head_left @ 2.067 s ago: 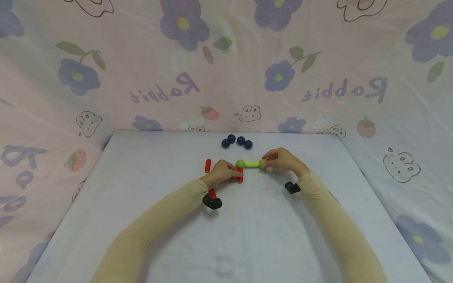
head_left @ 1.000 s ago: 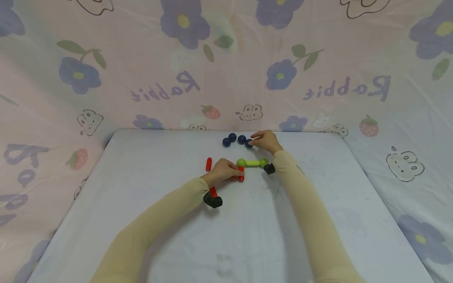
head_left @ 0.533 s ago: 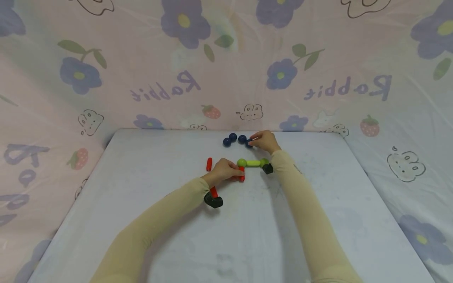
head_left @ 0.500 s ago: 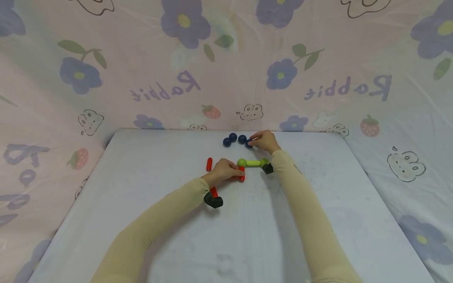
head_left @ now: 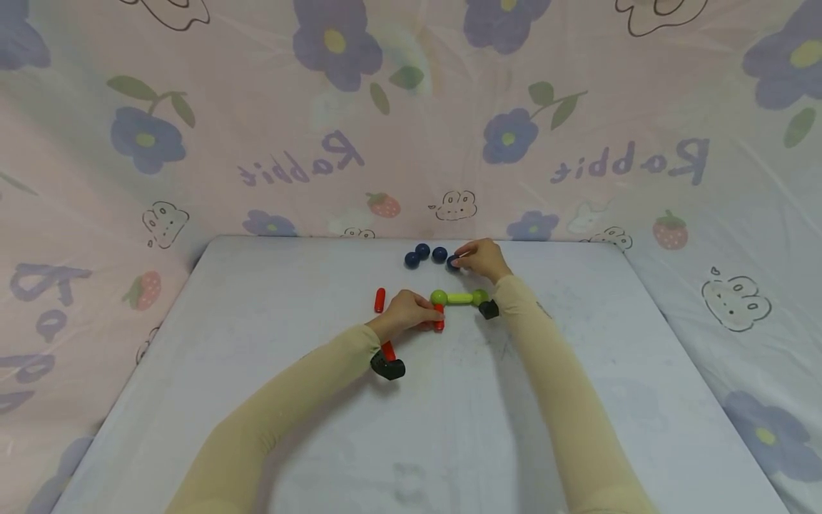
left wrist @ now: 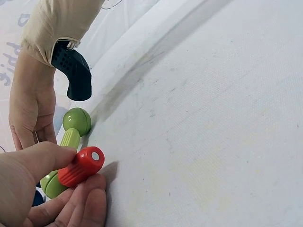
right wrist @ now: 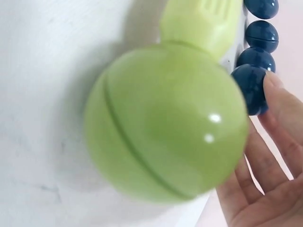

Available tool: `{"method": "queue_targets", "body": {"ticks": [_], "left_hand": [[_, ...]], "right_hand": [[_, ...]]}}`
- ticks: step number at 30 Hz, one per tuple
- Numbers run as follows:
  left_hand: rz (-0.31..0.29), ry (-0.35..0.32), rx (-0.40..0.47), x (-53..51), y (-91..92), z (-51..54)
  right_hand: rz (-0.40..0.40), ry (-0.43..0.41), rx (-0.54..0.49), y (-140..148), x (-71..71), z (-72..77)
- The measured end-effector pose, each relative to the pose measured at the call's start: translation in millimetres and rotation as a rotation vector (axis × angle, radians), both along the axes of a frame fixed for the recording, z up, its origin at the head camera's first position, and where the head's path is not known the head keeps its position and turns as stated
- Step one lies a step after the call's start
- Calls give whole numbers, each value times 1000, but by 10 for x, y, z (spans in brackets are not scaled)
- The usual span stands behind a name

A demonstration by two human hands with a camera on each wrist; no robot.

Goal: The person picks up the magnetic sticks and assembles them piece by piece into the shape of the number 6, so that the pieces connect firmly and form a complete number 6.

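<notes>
My left hand [head_left: 404, 313] pinches a red magnetic rod [left wrist: 81, 166] between thumb and fingers, its pale round end facing outward in the left wrist view. The rod's other end meets a green ball [head_left: 439, 297]. From that ball a yellow-green rod [head_left: 459, 299] runs right to a second green ball [right wrist: 165, 123], which looms large in the right wrist view. Farther back, my right hand [head_left: 483, 258] pinches the rightmost dark blue ball [right wrist: 248, 87] with thumb and fingertips. That ball appears to be on the table.
More dark blue balls [head_left: 422, 251] lie left of the right hand, near the table's back edge. One loose red rod [head_left: 380, 300] lies left of the left hand; another red rod [head_left: 388, 350] is partly covered by the left wrist camera [head_left: 388, 365]. A patterned cloth [head_left: 411, 143] hangs behind.
My right hand has left the right-hand green ball and gone back and slightly left to the rightmost blue ball, which it now pinches. The left hand keeps its grip on the red rod.
</notes>
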State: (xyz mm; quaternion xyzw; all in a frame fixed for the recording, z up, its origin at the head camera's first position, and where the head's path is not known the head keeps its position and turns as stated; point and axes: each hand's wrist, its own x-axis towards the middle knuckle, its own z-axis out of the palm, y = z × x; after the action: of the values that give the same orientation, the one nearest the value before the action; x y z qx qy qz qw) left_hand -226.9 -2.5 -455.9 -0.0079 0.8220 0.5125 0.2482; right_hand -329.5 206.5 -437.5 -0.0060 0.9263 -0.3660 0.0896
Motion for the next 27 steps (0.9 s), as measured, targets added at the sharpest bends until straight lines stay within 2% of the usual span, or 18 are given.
{"method": "queue_targets", "body": {"ticks": [8,14,20,27], "left_hand": [[14,-11,7,0,21,-4],[19,-19,-8,3,26,-8],[18,-19,-7,13,32,-1],[12,-19,3,8,28,-21]], "right_hand": [[57,8,7,42,58,84],[126,69,-1,39,210,234],[194,126,-13,35,424,340],[210,109,-87,24,793,373]]}}
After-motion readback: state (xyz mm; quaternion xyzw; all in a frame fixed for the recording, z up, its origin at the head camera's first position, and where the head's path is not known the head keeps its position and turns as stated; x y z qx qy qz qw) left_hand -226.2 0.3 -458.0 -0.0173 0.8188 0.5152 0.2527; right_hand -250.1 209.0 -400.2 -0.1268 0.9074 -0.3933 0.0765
